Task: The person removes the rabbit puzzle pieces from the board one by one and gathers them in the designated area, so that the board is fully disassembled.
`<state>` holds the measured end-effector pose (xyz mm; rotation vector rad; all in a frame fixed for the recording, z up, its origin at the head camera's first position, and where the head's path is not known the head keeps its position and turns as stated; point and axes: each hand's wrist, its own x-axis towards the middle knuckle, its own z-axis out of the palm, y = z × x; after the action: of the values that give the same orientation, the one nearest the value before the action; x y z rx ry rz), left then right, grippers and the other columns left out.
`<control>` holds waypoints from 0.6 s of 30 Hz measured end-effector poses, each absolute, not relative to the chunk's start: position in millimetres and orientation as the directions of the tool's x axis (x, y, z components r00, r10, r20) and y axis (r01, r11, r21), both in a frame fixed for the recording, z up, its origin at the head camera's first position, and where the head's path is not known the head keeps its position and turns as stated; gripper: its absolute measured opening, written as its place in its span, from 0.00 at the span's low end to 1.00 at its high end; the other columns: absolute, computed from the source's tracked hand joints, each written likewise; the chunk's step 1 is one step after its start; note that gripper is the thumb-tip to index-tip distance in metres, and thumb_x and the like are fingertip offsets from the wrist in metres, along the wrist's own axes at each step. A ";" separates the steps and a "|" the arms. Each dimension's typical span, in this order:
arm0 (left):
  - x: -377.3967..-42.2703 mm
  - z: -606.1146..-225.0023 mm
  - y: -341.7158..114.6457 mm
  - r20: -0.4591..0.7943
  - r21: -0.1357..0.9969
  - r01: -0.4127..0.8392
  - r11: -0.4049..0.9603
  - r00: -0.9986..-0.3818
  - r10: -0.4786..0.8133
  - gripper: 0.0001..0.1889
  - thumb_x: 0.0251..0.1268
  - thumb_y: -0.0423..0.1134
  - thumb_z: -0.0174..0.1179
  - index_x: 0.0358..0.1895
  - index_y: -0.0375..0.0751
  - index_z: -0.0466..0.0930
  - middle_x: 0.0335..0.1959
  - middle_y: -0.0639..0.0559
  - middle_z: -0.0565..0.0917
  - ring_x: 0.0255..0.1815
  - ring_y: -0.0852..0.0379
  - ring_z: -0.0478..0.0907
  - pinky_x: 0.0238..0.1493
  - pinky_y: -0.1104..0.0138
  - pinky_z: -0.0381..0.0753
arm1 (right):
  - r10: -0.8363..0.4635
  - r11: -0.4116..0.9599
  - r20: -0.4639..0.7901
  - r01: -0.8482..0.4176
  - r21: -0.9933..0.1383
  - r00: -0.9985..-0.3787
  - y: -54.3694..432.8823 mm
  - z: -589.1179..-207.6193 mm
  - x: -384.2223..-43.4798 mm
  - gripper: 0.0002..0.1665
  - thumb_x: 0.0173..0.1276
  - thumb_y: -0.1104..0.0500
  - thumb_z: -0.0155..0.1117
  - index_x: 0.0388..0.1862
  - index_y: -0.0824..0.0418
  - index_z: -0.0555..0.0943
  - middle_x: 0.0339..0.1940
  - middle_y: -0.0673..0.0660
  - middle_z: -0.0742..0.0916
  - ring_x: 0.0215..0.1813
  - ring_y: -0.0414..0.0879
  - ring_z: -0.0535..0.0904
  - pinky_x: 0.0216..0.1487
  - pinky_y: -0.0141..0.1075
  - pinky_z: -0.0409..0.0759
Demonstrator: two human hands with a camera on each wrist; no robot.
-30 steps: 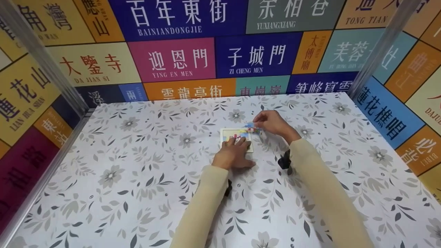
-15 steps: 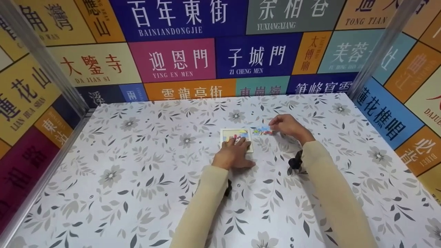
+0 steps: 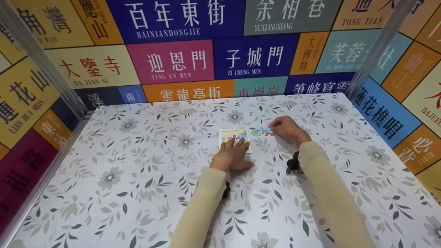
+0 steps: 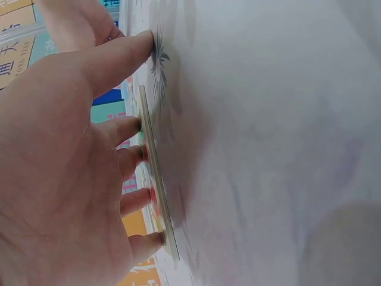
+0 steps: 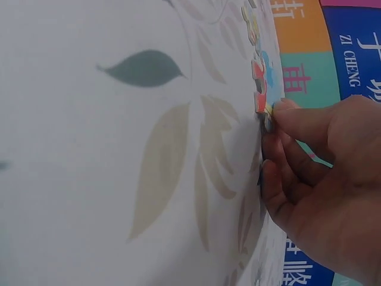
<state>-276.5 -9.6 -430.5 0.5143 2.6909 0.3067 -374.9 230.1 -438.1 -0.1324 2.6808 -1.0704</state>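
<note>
The thin puzzle pieces [image 3: 262,132] seem light and stiff, so their edges are probably best to hold. They lie beside the frame [image 3: 221,136], to the left of the right hand [image 3: 286,128], whose thumb and finger pinch the end piece [image 5: 268,112] narrowly. The left hand [image 3: 231,155] rests with spread fingers on the frame.

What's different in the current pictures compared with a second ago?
The right hand has moved to the person's right. The colourful flat jigsaw pieces, earlier at the upper right corner of the square white-framed puzzle board, have shifted rightward too and now show just right of it; thumb and index finger appear to pinch their outer end. The left hand still rests on the board, which stayed put.
</note>
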 end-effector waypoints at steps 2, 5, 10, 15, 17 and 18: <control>-276.8 -430.3 -9.8 -0.329 0.275 0.318 0.907 -0.856 0.399 0.42 0.68 0.63 0.56 0.81 0.57 0.50 0.84 0.56 0.48 0.85 0.47 0.40 0.83 0.48 0.43 | -0.175 0.724 -0.188 0.003 -0.690 -0.966 230.5 -439.3 -374.0 0.16 0.75 0.60 0.59 0.56 0.67 0.80 0.54 0.65 0.83 0.51 0.52 0.78 0.56 0.42 0.76; -277.7 -429.4 -11.3 -0.341 0.274 0.322 0.906 -0.848 0.405 0.43 0.68 0.63 0.56 0.81 0.57 0.50 0.84 0.56 0.48 0.85 0.47 0.39 0.83 0.48 0.43 | -0.161 0.728 -0.198 0.019 -0.685 -0.967 229.1 -440.4 -373.6 0.16 0.73 0.59 0.62 0.55 0.66 0.81 0.53 0.64 0.84 0.50 0.51 0.77 0.53 0.41 0.75; -279.1 -426.7 -17.0 -0.377 0.303 0.323 0.896 -0.823 0.424 0.43 0.68 0.61 0.58 0.81 0.56 0.50 0.85 0.55 0.46 0.85 0.47 0.37 0.84 0.49 0.41 | -0.171 0.745 -0.219 0.020 -0.667 -0.961 227.1 -443.1 -374.6 0.17 0.72 0.58 0.64 0.55 0.64 0.82 0.53 0.62 0.83 0.49 0.49 0.76 0.52 0.39 0.74; -282.9 -426.0 -22.1 -0.379 0.358 0.347 0.867 -0.795 0.474 0.42 0.68 0.58 0.58 0.81 0.54 0.52 0.85 0.52 0.46 0.85 0.45 0.35 0.83 0.48 0.40 | -0.176 0.741 -0.215 0.015 -0.672 -0.961 228.7 -442.5 -374.9 0.16 0.72 0.58 0.63 0.55 0.63 0.82 0.51 0.61 0.83 0.50 0.49 0.75 0.53 0.40 0.73; -285.2 -426.7 -23.7 -0.375 0.365 0.363 0.857 -0.785 0.492 0.41 0.69 0.58 0.58 0.81 0.53 0.52 0.84 0.51 0.46 0.85 0.45 0.36 0.84 0.48 0.40 | -0.171 0.736 -0.219 0.023 -0.677 -0.961 229.6 -440.9 -374.1 0.16 0.73 0.58 0.62 0.55 0.64 0.81 0.51 0.61 0.82 0.50 0.50 0.74 0.54 0.40 0.72; -286.0 -427.1 -24.3 -0.374 0.368 0.368 0.854 -0.782 0.499 0.41 0.69 0.58 0.58 0.81 0.53 0.53 0.84 0.51 0.46 0.85 0.46 0.36 0.84 0.49 0.40 | -0.165 0.732 -0.223 0.033 -0.680 -0.961 229.8 -440.3 -373.9 0.16 0.73 0.58 0.62 0.55 0.63 0.81 0.51 0.61 0.82 0.50 0.50 0.74 0.54 0.40 0.72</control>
<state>-286.0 -24.3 -427.1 0.6371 2.5621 0.3812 -373.9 229.8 -440.3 -0.1041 2.6668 -1.0549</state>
